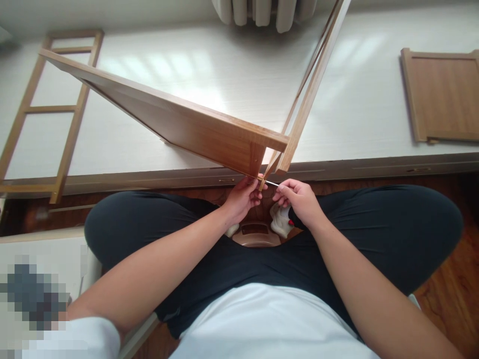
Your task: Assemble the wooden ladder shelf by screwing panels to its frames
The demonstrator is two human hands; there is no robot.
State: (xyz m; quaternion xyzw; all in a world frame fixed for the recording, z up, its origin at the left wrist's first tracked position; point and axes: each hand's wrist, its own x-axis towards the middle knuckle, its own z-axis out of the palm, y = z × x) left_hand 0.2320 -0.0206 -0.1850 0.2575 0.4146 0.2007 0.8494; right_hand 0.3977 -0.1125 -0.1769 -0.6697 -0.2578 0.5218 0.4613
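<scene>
A wooden panel (168, 119) with a raised frame stands on edge and slants from the far left down toward me. At its near end it meets a long narrow wooden frame (312, 92), which runs up to the top right. My left hand (241, 199) is closed around the low corner where the two pieces meet. In my right hand (298, 197) is a thin silver rod (272, 183), pinched between thumb and fingers. Its far end touches the wood beside my left fingertips; the exact contact point is too small to make out.
A ladder-like wooden frame (71, 109) lies at the left on the white surface (232, 65). A smaller wooden panel (445, 94) lies at the right. A white radiator (262, 10) is at the back. Between my legs, a brown rounded object (256, 240) is on the floor.
</scene>
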